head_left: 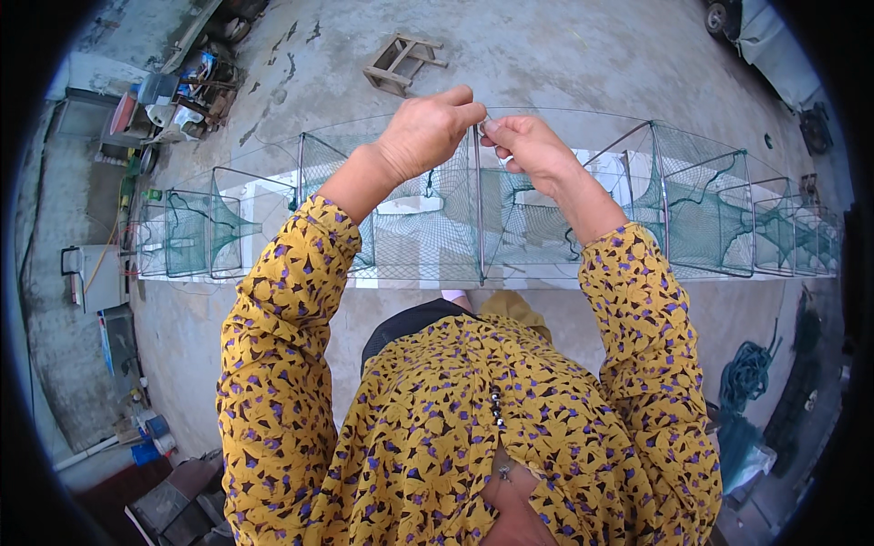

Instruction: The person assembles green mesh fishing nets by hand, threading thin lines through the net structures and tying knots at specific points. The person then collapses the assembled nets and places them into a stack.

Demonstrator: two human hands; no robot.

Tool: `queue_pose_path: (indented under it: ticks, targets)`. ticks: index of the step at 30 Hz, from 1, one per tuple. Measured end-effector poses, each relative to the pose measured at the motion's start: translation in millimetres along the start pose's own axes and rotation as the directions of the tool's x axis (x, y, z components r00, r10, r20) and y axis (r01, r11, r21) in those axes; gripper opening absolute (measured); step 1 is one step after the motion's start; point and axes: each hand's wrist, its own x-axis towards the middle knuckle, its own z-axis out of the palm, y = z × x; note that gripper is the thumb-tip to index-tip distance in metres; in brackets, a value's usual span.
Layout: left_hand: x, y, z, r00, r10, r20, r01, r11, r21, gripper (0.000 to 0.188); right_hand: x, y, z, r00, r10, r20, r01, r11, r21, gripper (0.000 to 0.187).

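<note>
Green netting [523,229] spread below the grip; I observed the left hand [428,132] and right hand [537,150] pinched closed, any held item indistinguishable.

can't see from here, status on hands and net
Left hand, right hand pinching close together, anything held unclear. Green net stretched crosswise below. Wooden stool beyond, not blocking.
</note>
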Motion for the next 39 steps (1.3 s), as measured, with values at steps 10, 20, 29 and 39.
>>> queue_pose_path:
  ticks: [10, 20, 29, 39]
  targets:
    - [16.2, 19.8, -11.2, 0.971, -0.240, 0.015, 0.240, 0.964, -0.111, 0.012, 0.6, -6.9, -6.1, 0.999, -0.019, 0.049, 0.018, 0.999, 0.037, 0.024]
    - [42.4, 25.2, -40.2, 0.918, -0.274, 0.286, 0.290, 0.957, -0.017, 0.014, -12.3, -20.1, -3.6, 0.997, -0.009, 0.076, 0.001, 0.994, 0.109, 0.024]
    - [30.7, 28.1, -39.3, 0.913, -0.382, 0.145, 0.369, 0.923, 0.113, 0.022, -24.7, -31.9, 11.5, 0.999, 0.008, 0.046, -0.013, 0.992, 0.127, 0.018]
    - [19.6, -19.2, -53.0, 0.795, -0.593, -0.129, 0.603, 0.796, 0.050, 0.029, -14.8, -36.8, 43.0, 0.987, -0.128, -0.097, 0.131, 0.991, 0.016, 0.013]
